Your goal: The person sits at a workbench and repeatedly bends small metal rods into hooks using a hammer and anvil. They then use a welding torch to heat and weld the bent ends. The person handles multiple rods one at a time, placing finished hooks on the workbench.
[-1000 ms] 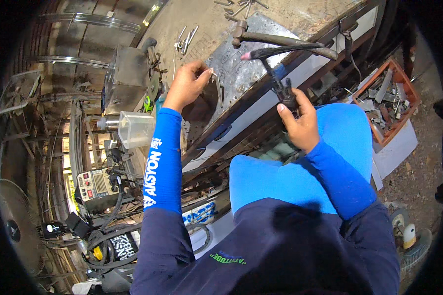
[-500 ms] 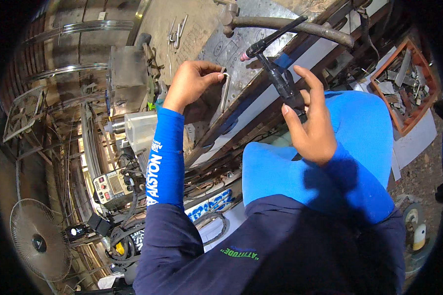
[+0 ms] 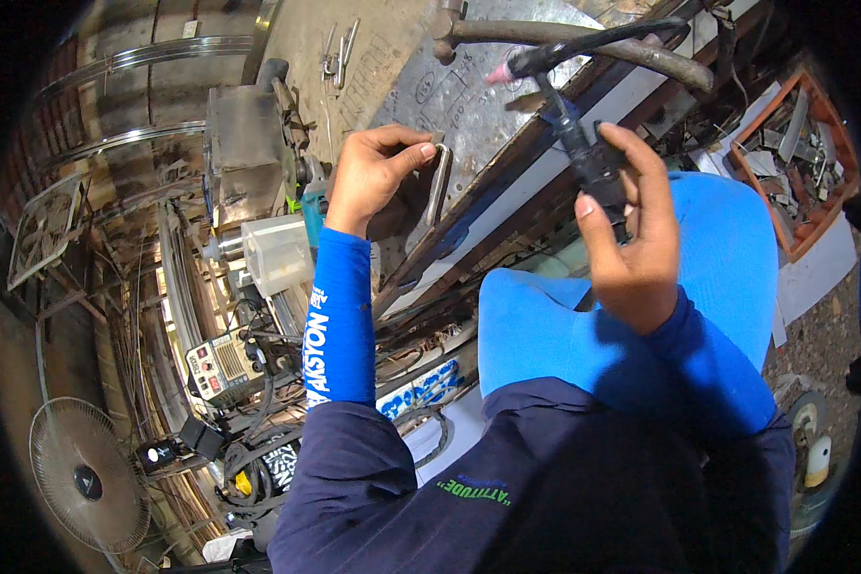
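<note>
Between the thumb and fingers of my left hand (image 3: 375, 177) is the end of a bent metal rod (image 3: 438, 187), which slants down along the worktable's edge. My right hand (image 3: 636, 239) is wrapped round the black handle of a TIG welding torch (image 3: 584, 153). The torch's pink cup points left over a marked metal plate (image 3: 426, 100), apart from the rod. Beyond the torch head lies a hammer (image 3: 593, 43) with a curved handle, partly covered by the torch.
Several small bent rods (image 3: 340, 57) lie on the far tabletop. An orange crate (image 3: 742, 177) of metal scraps stands at the right. On the left are a clear plastic container (image 3: 275, 253), a welding machine (image 3: 222, 365), coiled cables and a fan (image 3: 88, 478). An angle grinder (image 3: 818, 459) sits lower right.
The torch has shifted right and turned, its cup now slightly higher. My left hand still holds the rod, almost in the same place. The whole view has moved a little.
</note>
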{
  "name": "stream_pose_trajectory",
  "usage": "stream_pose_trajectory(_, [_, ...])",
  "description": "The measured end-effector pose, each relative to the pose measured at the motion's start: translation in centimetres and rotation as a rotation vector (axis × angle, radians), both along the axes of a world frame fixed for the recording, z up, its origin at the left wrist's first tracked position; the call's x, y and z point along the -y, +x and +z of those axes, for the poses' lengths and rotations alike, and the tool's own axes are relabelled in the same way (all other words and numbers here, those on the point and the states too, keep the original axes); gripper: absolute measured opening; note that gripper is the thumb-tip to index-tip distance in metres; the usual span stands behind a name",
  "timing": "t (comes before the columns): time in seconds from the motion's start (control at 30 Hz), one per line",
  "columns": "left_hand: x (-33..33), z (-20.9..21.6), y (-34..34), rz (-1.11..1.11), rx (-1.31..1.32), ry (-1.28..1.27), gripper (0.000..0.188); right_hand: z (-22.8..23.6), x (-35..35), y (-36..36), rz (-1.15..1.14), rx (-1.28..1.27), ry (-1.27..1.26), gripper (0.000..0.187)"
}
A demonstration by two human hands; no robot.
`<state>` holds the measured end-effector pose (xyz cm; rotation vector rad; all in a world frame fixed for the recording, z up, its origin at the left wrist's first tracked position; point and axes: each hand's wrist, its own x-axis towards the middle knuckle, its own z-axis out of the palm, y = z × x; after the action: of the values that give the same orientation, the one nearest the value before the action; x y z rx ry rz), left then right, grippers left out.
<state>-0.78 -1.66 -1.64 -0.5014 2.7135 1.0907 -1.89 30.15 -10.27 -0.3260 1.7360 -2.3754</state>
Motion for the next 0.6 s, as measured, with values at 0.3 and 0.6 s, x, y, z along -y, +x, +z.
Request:
stream_pose_trajectory(0.3, [-0.3,-0.2,-0.1,0.078,0.015,0.038,0.017,-1.2,2.0,2.4,0.196,0.028,-0.008,0.065])
stream_pose_trajectory(0.6, [-0.9,0.4,-0.4,0.051,0.047,-0.093,0.016,-1.0,2.3,2.1,0.256,0.127,-0.004,0.064])
